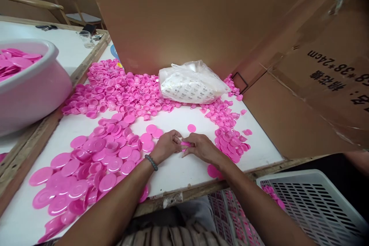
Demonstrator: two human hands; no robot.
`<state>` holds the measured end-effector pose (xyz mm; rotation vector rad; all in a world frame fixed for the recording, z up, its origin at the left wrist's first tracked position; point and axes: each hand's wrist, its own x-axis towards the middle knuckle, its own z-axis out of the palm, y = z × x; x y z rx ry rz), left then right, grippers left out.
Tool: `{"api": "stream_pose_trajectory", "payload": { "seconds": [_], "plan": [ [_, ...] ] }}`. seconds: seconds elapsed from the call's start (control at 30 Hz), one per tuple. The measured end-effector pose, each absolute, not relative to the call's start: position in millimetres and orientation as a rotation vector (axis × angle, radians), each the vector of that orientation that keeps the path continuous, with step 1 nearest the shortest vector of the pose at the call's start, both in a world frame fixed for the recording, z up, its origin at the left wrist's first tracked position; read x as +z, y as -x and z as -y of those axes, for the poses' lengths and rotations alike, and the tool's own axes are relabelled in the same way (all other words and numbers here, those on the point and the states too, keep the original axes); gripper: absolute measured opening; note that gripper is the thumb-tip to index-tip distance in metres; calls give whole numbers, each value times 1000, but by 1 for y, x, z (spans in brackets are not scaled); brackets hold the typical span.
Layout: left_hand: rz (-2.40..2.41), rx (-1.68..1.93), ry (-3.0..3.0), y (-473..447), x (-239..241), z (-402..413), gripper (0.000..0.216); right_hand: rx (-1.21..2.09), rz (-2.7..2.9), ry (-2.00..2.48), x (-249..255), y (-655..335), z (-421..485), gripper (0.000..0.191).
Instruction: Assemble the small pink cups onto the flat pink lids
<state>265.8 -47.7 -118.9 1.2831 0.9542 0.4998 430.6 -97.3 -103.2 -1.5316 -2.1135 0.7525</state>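
Over the front middle of the white table, my left hand and my right hand meet with curled fingers. Between their fingertips is a small pink plastic piece, partly covered by the fingers, so its full shape is hidden. A flat pink disc lies just beyond my hands. Left of my left hand spreads a heap of pink toy plates with bowl-like pieces among them. Beside my right wrist is a smaller pile of pink discs.
Many small pink cups cover the table's back left. A stuffed clear plastic bag rests against the cardboard wall. A large basin of pink pieces stands left; a white slotted basket sits below the edge at right.
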Motion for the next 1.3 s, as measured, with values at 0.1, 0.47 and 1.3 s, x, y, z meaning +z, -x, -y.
{"api": "stream_pose_trajectory", "payload": {
  "seconds": [0.1, 0.47, 1.3],
  "plan": [
    [-988, 498, -1246, -266, -124, 46, 36, 813, 2056, 1541, -106, -432, 95, 14],
    [-1046, 541, -1197, -268, -125, 49, 33, 1044, 1686, 1592, -116, -431, 107, 32],
    [-1438, 561, -2483, -274, -105, 61, 18, -69, 1527, 2233, -114, -521, 46, 21]
  ]
}}
